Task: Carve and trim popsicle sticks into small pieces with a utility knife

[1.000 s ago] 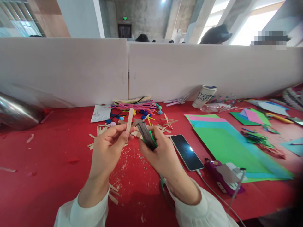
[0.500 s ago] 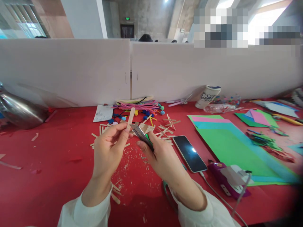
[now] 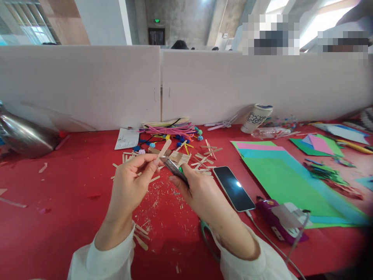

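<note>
A wooden craft stick (image 3: 164, 151) is pinched between the thumb and fingers of my left hand (image 3: 132, 186), its upper end tilted to the right. My right hand (image 3: 201, 194) is closed around a utility knife (image 3: 175, 170) with a green slider. The blade end points up and left, close beside the stick; whether it touches I cannot tell. Behind my hands lie many loose craft sticks (image 3: 201, 161), some crossed over each other. Pale wood shavings (image 3: 154, 206) are scattered on the red table (image 3: 72, 217) below. More craft sticks (image 3: 141, 238) lie beside my left sleeve.
Pipe cleaners (image 3: 171, 130) are piled against the white partition (image 3: 87, 85). To the right are a phone (image 3: 234, 189) on a cable, green paper sheets (image 3: 279, 175), a purple power strip (image 3: 276, 221) and a leaning cup (image 3: 256, 118). Scissors (image 3: 207, 237) lie partly under my right arm. A metal kettle (image 3: 27, 134) stands left.
The craft stick in my left hand has tipped further right and sits slightly lower. My left hand has shifted a little to the left, while the knife hand stays nearly in place.
</note>
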A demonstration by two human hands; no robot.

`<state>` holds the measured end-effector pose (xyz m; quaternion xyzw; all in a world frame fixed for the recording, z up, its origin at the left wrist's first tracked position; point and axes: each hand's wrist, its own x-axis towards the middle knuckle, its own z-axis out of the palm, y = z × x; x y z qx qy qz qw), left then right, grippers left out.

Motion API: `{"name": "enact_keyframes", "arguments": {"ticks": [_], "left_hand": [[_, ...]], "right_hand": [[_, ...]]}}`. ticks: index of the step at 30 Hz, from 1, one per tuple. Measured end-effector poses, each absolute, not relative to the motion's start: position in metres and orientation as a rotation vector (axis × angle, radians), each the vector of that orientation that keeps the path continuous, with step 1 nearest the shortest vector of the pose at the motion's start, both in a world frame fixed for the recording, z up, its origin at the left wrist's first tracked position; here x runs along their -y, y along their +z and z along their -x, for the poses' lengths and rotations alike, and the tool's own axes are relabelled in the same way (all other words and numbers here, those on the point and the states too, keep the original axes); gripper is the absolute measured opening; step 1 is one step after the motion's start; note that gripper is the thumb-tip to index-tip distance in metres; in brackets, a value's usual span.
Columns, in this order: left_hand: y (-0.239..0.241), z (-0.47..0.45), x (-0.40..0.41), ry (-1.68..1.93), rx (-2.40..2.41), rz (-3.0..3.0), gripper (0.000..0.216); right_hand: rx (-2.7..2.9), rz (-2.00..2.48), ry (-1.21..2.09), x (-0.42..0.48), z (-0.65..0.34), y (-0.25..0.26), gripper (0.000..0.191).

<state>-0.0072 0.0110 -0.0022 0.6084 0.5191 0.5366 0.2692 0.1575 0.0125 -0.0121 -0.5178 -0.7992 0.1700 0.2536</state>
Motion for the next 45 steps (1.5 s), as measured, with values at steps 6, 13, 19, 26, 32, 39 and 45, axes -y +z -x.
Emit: {"name": "enact_keyframes", "arguments": {"ticks": [6, 13, 19, 26, 32, 39, 45], "left_hand": [[-0.005, 0.007, -0.013, 1.517, -1.425, -1.628, 0.011], [-0.008, 0.004, -0.013, 1.56, -1.49, -1.557, 0.013], [-0.007, 0.004, -0.013, 1.556, -1.483, -1.532, 0.012], [-0.008, 0.004, -0.015, 1.533, -1.569, -1.563, 0.012], [-0.002, 0.009, -0.017, 1.484, -1.355, -1.418, 0.011], [0.0, 0.01, -0.021, 1.451, -1.177, -1.189, 0.011], [-0.004, 0.01, -0.018, 1.496, -1.339, -1.335, 0.014]], "right_hand": [[2.033, 1.211, 0.835, -0.015, -0.154, -0.013, 0.025], [1.799, 1.024, 1.411, -0.02, -0.152, -0.017, 0.034], [1.738, 0.99, 1.586, -0.025, -0.154, -0.016, 0.033], [1.972, 1.205, 1.028, -0.02, -0.151, -0.014, 0.027], [2.078, 1.259, 0.73, -0.018, -0.155, -0.013, 0.025], [1.89, 0.942, 1.326, -0.016, -0.163, -0.01, 0.035], [1.993, 1.141, 0.849, -0.015, -0.156, -0.013, 0.029]]}}
